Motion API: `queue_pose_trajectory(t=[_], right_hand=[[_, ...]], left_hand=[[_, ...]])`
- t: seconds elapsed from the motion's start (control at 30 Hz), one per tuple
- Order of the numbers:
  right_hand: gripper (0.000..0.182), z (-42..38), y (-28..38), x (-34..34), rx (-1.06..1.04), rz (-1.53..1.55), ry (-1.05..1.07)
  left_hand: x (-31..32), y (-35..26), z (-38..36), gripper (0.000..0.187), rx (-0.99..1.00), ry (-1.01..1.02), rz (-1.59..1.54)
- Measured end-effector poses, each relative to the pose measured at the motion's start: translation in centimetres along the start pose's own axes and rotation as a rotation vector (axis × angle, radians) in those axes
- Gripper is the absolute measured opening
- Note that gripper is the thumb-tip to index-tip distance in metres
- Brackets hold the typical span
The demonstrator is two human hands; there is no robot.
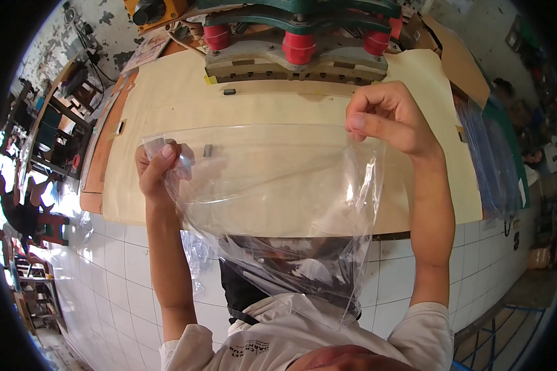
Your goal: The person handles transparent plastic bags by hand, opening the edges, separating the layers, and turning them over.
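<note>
A clear plastic sheet (278, 179) is stretched between my two hands above the tan work surface, its lower part draping toward my lap. My left hand (159, 166) is closed on the sheet's upper left corner, thumb on top. At the upper right corner, my right hand (387, 117) pinches the sheet's edge between thumb and fingers. Beyond the sheet stands a machine with a metal pressing head (297, 62), a green frame (303, 21) and red cylindrical parts (299, 47). A small grey block (208, 151) shows near my left hand.
A small black block (229, 92) lies before the machine. Stacked clear bluish sheets (492, 161) lie at the table's right side, with cardboard (458, 62) behind them. An orange box with a black knob (151, 12) stands back left. At far left, a person (21, 204) is near a stool (54, 229).
</note>
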State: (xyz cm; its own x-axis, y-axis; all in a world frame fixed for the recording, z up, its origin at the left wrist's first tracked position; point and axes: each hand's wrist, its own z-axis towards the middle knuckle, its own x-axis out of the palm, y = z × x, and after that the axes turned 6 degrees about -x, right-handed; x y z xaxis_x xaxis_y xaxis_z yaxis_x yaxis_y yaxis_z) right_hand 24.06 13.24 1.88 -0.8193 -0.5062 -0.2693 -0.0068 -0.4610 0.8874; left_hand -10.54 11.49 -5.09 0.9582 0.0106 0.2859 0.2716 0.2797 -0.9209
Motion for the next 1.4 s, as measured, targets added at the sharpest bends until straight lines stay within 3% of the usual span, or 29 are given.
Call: queue_pose_trajectory(t=[0.53, 0.73, 1.0, 1.27, 1.4], right_hand=[[0.012, 0.0, 0.2, -0.1, -0.004, -0.067, 0.103], [0.017, 0.2, -0.1, -0.5, 0.186, -0.132, 0.176], [0.016, 0.1, -1.4, -2.7, 0.16, -0.118, -0.035], [0.017, -0.7, -1.0, -4.6, 0.049, -0.151, -0.108], [0.017, -0.9, -0.5, -4.6, 0.014, -0.158, -0.111]], left_hand=[[-0.1, 0.2, -0.1, 0.026, -0.023, 0.079, 0.028], [-0.2, 0.3, 0.2, 0.029, -0.089, 0.173, 0.093], [-0.7, 0.3, 0.7, 0.05, -0.21, 0.422, 0.039], [0.0, 0.0, 0.5, 0.023, -0.27, 0.435, 0.172], [0.1, -0.2, 0.6, 0.02, -0.238, 0.404, 0.162]])
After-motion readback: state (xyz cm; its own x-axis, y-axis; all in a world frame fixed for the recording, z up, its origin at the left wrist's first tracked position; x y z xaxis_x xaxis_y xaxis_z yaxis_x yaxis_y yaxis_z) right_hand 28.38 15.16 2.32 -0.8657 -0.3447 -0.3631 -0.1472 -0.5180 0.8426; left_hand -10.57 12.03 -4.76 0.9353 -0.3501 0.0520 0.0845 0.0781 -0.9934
